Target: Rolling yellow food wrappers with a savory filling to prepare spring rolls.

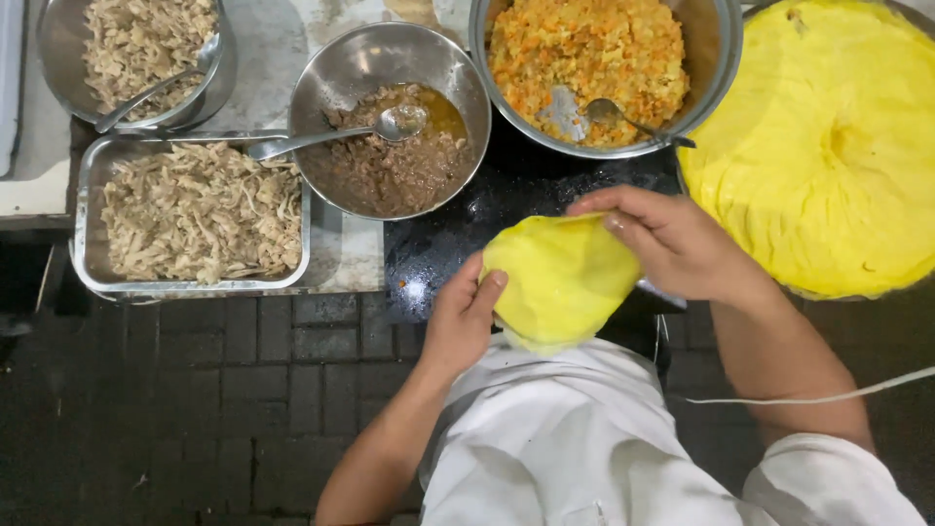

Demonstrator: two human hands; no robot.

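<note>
A thin yellow wrapper sheet [560, 278] is held between both hands above the dark counter edge. My left hand [463, 317] grips its left side with the thumb on top. My right hand [672, 239] pinches its upper right edge with bent fingers. A large stack of the same yellow wrappers [828, 146] lies just right of my right hand.
A steel bowl of orange-yellow filling [594, 63] with a spoon stands at the top. A bowl of brown minced meat [390, 146] with a spoon is to its left. A steel tray [195, 214] and another bowl [136, 54] hold shredded pale meat. Dark brick floor lies below.
</note>
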